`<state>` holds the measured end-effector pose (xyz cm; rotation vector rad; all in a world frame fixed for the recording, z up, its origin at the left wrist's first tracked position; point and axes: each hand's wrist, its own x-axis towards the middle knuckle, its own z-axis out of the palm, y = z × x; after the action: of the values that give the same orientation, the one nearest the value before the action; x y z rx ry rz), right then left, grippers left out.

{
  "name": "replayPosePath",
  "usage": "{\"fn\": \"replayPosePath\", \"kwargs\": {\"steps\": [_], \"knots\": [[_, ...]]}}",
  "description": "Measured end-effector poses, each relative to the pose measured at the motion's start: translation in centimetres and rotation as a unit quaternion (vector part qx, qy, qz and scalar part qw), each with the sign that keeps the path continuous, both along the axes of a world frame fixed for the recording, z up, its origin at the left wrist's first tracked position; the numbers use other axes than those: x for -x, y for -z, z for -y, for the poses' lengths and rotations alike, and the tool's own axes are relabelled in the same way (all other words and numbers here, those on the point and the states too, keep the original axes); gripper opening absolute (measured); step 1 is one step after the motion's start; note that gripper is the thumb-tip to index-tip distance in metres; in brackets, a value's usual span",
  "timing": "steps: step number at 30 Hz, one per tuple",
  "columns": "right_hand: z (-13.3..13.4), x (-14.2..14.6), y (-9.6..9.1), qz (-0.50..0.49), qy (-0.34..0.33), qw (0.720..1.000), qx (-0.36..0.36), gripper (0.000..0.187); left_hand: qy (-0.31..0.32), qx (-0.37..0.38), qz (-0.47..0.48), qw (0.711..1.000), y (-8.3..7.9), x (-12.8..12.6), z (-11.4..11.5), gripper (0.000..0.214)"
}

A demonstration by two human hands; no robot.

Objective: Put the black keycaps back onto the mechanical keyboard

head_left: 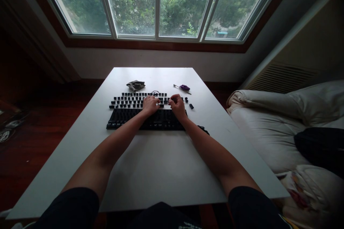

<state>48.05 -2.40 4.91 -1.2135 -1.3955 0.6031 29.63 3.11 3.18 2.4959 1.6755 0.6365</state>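
A black keyboard (126, 118) lies on a white table (150, 164), with rows of loose black keycaps (129, 100) laid out just behind it. My left hand (149, 105) rests over the far edge of the keyboard with its fingers curled. My right hand (177, 106) is beside it, fingers pinched on something small that I cannot make out. The two hands almost touch between the keyboard and the keycaps.
A crumpled grey cloth (135, 85) and a purple-handled tool (183, 87) lie farther back on the table. A stray keycap (191, 106) sits to the right. A white sofa (285, 128) stands to the right, and a wide window (158, 3) is behind.
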Motion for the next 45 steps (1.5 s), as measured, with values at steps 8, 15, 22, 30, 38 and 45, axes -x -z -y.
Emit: {"fn": "replayPosePath", "kwargs": {"steps": [8,15,22,30,38,45], "knots": [[-1.3,0.0,1.4,-0.022,-0.069,0.997,0.019,0.024,0.009,-0.011,0.025,1.0,-0.4,1.8,2.6,0.02],[-1.7,-0.2,1.3,-0.079,-0.123,0.989,0.001,0.045,0.117,-0.004,0.054,0.992,-0.9,2.9,6.0,0.021],[-0.6,-0.3,-1.1,-0.156,-0.178,0.969,0.072,0.03,0.239,0.005,0.009,0.971,-1.3,2.9,9.3,0.045],[-0.2,-0.8,-2.2,-0.177,-0.192,0.964,0.048,0.03,0.237,0.021,-0.042,0.97,-1.9,3.5,8.8,0.053],[2.9,-3.4,-0.8,-0.097,-0.173,0.98,-0.001,0.028,0.233,0.037,-0.082,0.968,-2.8,3.8,8.7,0.059],[3.8,-4.3,1.0,-0.042,-0.11,0.992,0.052,0.032,0.272,-0.017,-0.024,0.962,-1.7,2.4,10.4,0.046]]}}
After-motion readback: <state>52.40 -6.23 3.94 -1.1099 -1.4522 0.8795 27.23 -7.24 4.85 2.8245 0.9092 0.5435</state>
